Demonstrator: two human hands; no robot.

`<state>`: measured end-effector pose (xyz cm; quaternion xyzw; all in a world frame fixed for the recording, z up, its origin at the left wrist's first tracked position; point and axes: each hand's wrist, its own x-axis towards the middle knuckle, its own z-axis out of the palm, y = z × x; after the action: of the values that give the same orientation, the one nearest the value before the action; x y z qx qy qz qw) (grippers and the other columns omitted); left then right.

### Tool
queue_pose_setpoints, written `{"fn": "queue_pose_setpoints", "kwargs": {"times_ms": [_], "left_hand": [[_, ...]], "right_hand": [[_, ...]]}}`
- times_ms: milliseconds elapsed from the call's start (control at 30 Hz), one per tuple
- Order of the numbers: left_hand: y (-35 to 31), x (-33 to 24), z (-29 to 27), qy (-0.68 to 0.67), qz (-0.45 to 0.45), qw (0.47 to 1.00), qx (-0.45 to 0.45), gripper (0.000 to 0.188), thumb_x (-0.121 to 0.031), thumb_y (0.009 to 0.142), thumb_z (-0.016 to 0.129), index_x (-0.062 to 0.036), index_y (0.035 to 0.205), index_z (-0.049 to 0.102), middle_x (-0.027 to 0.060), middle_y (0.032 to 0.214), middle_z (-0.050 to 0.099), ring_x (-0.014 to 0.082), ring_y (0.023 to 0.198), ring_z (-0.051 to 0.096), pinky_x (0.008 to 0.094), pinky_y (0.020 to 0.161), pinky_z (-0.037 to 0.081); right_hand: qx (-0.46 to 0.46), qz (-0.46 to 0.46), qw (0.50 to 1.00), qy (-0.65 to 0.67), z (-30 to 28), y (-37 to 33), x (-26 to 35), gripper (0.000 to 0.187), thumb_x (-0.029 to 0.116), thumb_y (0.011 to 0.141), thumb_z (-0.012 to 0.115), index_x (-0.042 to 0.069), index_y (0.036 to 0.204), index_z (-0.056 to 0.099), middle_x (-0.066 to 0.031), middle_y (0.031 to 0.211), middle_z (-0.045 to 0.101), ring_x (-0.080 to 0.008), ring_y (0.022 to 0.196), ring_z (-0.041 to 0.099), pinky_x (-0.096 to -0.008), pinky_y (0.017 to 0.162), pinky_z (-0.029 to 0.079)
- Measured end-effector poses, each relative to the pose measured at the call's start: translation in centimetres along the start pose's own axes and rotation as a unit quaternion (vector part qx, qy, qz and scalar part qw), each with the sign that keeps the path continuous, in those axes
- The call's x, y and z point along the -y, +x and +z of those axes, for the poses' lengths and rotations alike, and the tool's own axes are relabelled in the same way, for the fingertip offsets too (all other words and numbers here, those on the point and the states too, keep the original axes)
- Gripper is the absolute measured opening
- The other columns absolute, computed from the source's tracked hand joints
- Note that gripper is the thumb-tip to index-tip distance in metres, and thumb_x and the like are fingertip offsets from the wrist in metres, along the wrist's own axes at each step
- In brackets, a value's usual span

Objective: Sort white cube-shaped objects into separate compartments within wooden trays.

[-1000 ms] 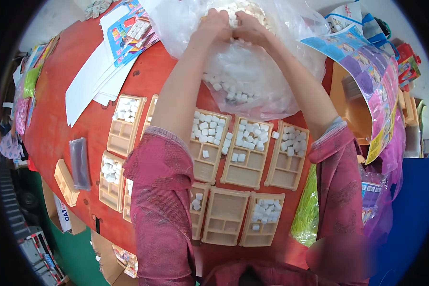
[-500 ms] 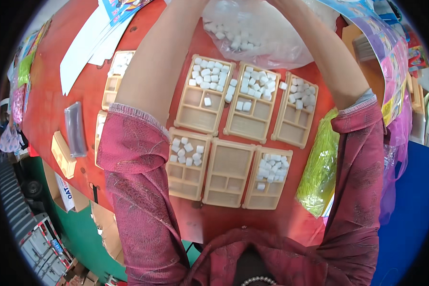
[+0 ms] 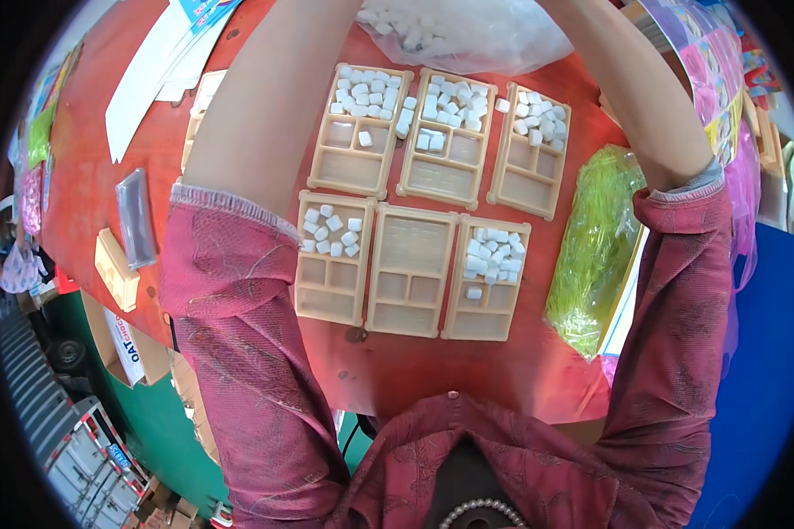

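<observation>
Both forearms reach up past the top edge, so my left hand and my right hand are out of the picture. Nearest to them is a clear plastic bag [image 3: 494, 40] of small white marshmallow-like pieces [image 3: 406, 35]. Below it, in the back row, stand a left tray [image 3: 348, 167], a middle tray [image 3: 441, 181] and a right tray [image 3: 525, 189], all beige and compartmented, with white pieces heaped in their large sections. The front row has a tray with spread pieces [image 3: 331, 273], a tray without pieces [image 3: 412, 242] and a tray with a heap [image 3: 478, 322].
A bag of green shredded strands [image 3: 595, 247] lies right of the trays. On the left are a beige block-like piece [image 3: 117, 269], a grey plastic packet [image 3: 137, 220] and white sheets [image 3: 141, 97]. More of a tray [image 3: 190, 145] shows behind my left arm. The table [image 3: 397, 370] is red.
The trays and the bag of white pieces sit higher in the picture, and the bag is cut off more by the top edge. My forearms have spread further apart.
</observation>
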<state>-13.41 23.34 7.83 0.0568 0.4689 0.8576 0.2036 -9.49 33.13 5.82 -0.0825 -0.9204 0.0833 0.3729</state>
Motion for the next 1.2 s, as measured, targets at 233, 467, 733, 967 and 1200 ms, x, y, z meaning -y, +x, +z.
{"fn": "queue_pose_setpoints", "kwargs": {"times_ms": [233,467,733,967,1200], "left_hand": [[-8.9,-0.7,-1.3,0.014,0.011,0.999,0.027,0.025,-0.016,0.080,0.063,0.0018,0.096,0.058,0.0133,0.083,0.061,0.0232,0.072,0.060,0.0376,0.058,0.049],[-19.2,-1.1,-8.0,0.102,0.017,0.989,0.110,0.034,-0.030,0.087,0.061,0.0007,0.100,0.057,0.0114,0.089,0.059,0.0218,0.078,0.057,0.0365,0.068,0.046],[-31.4,-1.1,-12.5,0.158,0.002,0.983,0.096,0.025,-0.024,0.091,0.055,0.0002,0.087,0.060,-0.0005,0.069,0.057,0.0038,0.058,0.051,0.0209,0.047,0.039],[-33.1,-0.9,-15.8,0.353,-0.040,0.924,0.141,0.021,-0.018,0.087,0.061,0.0017,0.093,0.065,0.0032,0.074,0.059,0.0076,0.059,0.053,0.0248,0.049,0.043],[-33.8,-1.3,-17.2,0.502,0.094,0.831,0.218,0.027,-0.009,0.076,0.071,0.0021,0.100,0.066,0.0135,0.088,0.058,0.0239,0.076,0.058,0.0335,0.066,0.045]], "right_hand": [[0.108,-0.005,0.990,0.086,-7.9,-5.4,5.9,0.019,0.012,0.077,0.058,-0.006,0.074,0.060,-0.0307,0.076,0.060,-0.0420,0.076,0.063,-0.0446,0.060,0.049],[0.043,-0.153,0.974,0.161,-9.5,-17.1,12.2,0.021,0.005,0.080,0.053,-0.006,0.095,0.044,-0.0264,0.084,0.050,-0.0417,0.081,0.050,-0.0460,0.070,0.042],[0.183,0.064,0.946,0.260,-16.6,-25.2,19.4,0.023,-0.009,0.077,0.045,-0.003,0.100,0.044,-0.0224,0.092,0.052,-0.0405,0.087,0.053,-0.0437,0.074,0.043],[0.260,0.040,0.928,0.264,-17.3,-28.4,18.9,0.031,-0.014,0.075,0.046,-0.003,0.104,0.043,-0.0199,0.095,0.048,-0.0380,0.085,0.054,-0.0430,0.072,0.044],[0.339,0.021,0.920,0.194,-17.8,-28.8,18.3,0.038,-0.015,0.075,0.047,0.001,0.109,0.047,-0.0148,0.093,0.046,-0.0315,0.081,0.053,-0.0400,0.067,0.045]]}}
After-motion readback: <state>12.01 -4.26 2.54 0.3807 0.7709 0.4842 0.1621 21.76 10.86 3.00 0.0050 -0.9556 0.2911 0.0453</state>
